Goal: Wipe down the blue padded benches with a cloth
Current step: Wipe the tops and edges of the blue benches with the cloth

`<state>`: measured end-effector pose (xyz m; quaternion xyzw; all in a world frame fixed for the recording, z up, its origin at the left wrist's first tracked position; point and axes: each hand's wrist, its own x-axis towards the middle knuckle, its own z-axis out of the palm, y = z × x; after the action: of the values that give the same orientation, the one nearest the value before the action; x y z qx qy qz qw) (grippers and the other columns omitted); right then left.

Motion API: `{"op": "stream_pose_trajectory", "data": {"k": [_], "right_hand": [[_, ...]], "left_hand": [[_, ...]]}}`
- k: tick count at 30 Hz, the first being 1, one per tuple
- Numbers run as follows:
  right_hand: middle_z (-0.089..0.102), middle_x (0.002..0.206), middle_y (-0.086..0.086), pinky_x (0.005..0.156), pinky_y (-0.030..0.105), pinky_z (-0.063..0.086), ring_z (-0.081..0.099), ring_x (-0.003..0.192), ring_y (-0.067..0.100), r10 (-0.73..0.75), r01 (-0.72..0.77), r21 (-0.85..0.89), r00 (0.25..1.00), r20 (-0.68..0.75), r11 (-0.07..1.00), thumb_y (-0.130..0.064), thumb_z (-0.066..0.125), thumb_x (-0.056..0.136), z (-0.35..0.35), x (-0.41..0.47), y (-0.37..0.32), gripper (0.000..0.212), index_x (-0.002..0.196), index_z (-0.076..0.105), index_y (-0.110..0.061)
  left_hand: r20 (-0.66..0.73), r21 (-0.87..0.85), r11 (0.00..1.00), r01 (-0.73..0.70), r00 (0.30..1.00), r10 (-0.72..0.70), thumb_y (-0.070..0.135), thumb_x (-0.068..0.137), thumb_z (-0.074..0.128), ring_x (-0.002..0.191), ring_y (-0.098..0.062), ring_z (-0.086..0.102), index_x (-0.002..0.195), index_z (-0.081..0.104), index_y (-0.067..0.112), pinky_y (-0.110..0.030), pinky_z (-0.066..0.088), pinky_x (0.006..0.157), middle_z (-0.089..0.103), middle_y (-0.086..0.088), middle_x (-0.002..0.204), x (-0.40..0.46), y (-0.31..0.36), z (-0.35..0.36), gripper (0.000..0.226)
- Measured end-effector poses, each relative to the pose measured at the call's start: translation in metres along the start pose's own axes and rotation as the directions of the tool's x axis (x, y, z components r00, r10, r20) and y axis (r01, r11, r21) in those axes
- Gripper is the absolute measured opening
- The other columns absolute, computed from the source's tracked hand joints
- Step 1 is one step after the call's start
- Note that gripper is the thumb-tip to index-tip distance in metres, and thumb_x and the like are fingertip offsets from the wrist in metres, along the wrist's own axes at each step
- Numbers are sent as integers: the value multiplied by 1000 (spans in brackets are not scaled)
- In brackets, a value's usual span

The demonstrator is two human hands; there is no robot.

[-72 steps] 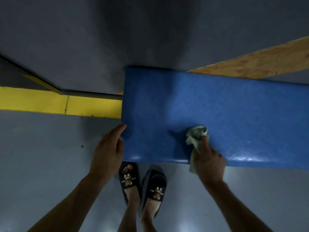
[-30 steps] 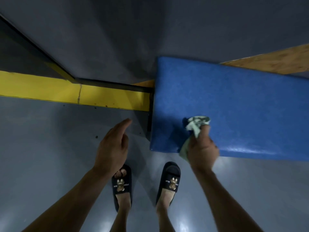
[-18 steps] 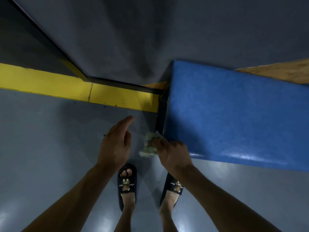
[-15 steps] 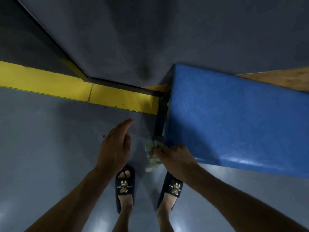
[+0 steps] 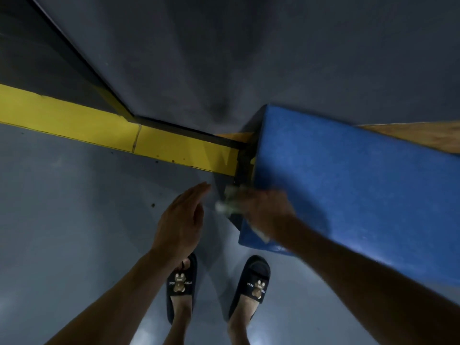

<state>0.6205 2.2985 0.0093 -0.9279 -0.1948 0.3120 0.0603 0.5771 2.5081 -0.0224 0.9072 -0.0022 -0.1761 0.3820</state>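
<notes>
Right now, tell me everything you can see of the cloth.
The cloth is a small, pale greenish-white rag, crumpled and motion-blurred, so its weave and any pattern cannot be read. The right hand grips it, with a bunch sticking out past the fingers and a pale scrap showing under the wrist side. It sits at the near left end corner of the blue padded bench, against the bench's dark end face. The left hand hovers beside it, not touching.

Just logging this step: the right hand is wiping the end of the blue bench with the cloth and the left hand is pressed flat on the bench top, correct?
Not quite. In the head view the left hand hangs open over the floor, touching nothing. The right hand does hold the cloth at the end of the blue bench.
</notes>
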Motion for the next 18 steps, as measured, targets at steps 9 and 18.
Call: {"op": "stream_pose_trajectory", "data": {"k": [9, 18], "right_hand": [[65, 110, 3, 78, 33, 46, 63, 98, 28, -19, 14, -305, 1000, -14, 952, -29, 47, 97, -32, 45, 32, 27, 120, 58, -25], [68, 95, 13, 65, 34, 38, 65, 80, 35, 234, -354, -100, 779, -581, 930, -25, 47, 96, -52, 96, 82, 30, 123, 59, -20]], "left_hand": [[-19, 5, 1000, 3, 1000, -3, 9, 101, 42, 131, -10, 49, 146, 47, 21, -18, 35, 104, 50, 7, 147, 17, 8, 1, 47], [-13, -4, 1000, -14, 1000, 14, 10, 102, 41, 115, -17, 59, 146, 46, 24, -24, 44, 95, 57, 4, 140, 21, 19, 8, 47]]}}
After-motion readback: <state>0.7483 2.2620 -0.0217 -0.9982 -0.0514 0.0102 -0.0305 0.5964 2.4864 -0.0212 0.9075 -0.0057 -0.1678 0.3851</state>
